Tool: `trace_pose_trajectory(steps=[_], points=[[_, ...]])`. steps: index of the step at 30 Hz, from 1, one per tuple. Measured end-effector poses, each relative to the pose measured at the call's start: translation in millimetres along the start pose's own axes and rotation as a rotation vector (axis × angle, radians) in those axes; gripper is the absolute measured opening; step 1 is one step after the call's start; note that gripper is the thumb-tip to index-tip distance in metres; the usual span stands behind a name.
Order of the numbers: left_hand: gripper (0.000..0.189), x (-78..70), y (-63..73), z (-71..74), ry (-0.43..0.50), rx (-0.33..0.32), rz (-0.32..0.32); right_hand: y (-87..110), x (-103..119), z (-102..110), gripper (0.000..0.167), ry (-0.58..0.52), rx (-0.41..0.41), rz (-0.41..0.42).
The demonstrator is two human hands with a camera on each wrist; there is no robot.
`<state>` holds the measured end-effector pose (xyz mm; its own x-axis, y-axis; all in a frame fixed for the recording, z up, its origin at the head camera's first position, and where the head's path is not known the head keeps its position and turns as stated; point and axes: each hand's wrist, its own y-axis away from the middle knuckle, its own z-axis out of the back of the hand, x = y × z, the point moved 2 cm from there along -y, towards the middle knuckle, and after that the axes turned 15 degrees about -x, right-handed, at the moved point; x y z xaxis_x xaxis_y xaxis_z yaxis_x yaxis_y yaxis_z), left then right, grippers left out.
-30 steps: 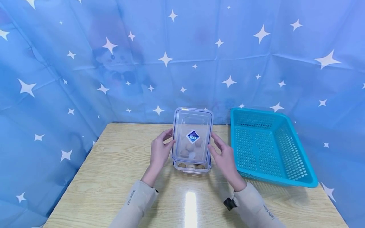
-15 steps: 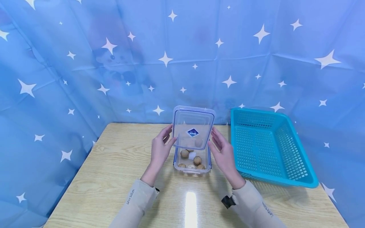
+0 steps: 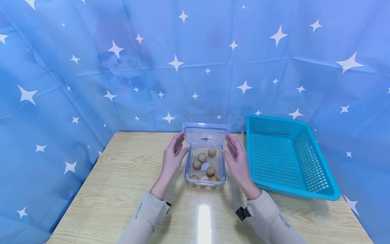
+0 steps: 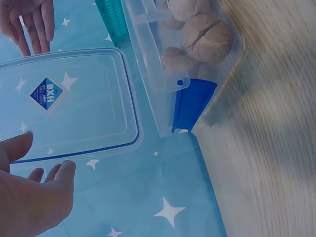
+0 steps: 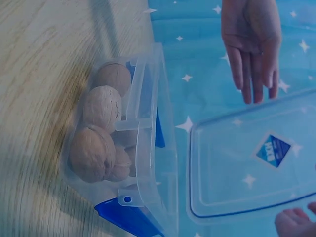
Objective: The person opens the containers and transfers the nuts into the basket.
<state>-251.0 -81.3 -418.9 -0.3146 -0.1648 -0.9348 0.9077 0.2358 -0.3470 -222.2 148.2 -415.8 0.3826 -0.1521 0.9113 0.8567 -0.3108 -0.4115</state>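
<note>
A clear plastic food box (image 3: 205, 182) with blue side clips stands on the table and holds several walnuts (image 3: 210, 171) and a small white piece (image 3: 205, 166). Behind its far end, the clear lid (image 3: 206, 135) with a blue rim and a BXH label is raised between both hands, steeply tilted. My left hand (image 3: 173, 157) has its fingertips at the lid's left edge. At the opposite edge are the fingertips of my right hand (image 3: 238, 158), long and nearly straight in the left wrist view. Both thumbs lie close to the box's side walls in the head view.
A turquoise perforated basket (image 3: 275, 159) stands at the right of the wooden table (image 3: 134, 189). A blue curtain (image 3: 146, 81) with white stars hangs behind the table's far edge.
The lid's near edge has swung up and away from over the box, uncovering the walnuts. The hands stay at the lid's two sides; box and basket have not moved.
</note>
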Motion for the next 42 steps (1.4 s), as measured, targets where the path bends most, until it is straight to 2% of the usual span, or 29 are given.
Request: trace_pose_trajectory(steps=[2,6,10,13,16,23,33,42], points=[[0.051,0.6,0.6,0.2,0.023,0.010,0.019,-0.7,0.3,-0.3,0.056,-0.007,0.007,0.000],[0.045,1.6,0.7,0.6,0.133,0.042,0.074,-1.3,-0.2,-0.5,0.056,-0.016,0.017,-0.015],[0.055,3.6,0.0,1.5,0.232,0.058,0.129,-1.0,-1.6,0.1,0.056,-0.001,0.028,-0.046],[0.060,4.3,-0.3,1.9,0.262,0.066,0.139,-0.3,-1.6,0.5,0.056,0.004,0.035,-0.067],[0.058,3.9,-0.4,1.7,0.289,0.071,0.147,0.1,-1.1,-0.1,0.056,-0.022,0.041,-0.073],[0.048,4.0,0.3,2.3,0.214,0.056,0.160,-0.1,-1.8,-1.4,0.054,-0.055,0.051,-0.066],[0.054,7.5,-0.5,4.9,0.231,0.116,0.140,0.2,-5.9,-1.1,0.054,-0.031,0.046,-0.091],[0.054,10.4,-1.4,6.3,0.207,0.172,0.100,-0.6,-9.3,-0.5,0.056,-0.047,0.037,-0.093]])
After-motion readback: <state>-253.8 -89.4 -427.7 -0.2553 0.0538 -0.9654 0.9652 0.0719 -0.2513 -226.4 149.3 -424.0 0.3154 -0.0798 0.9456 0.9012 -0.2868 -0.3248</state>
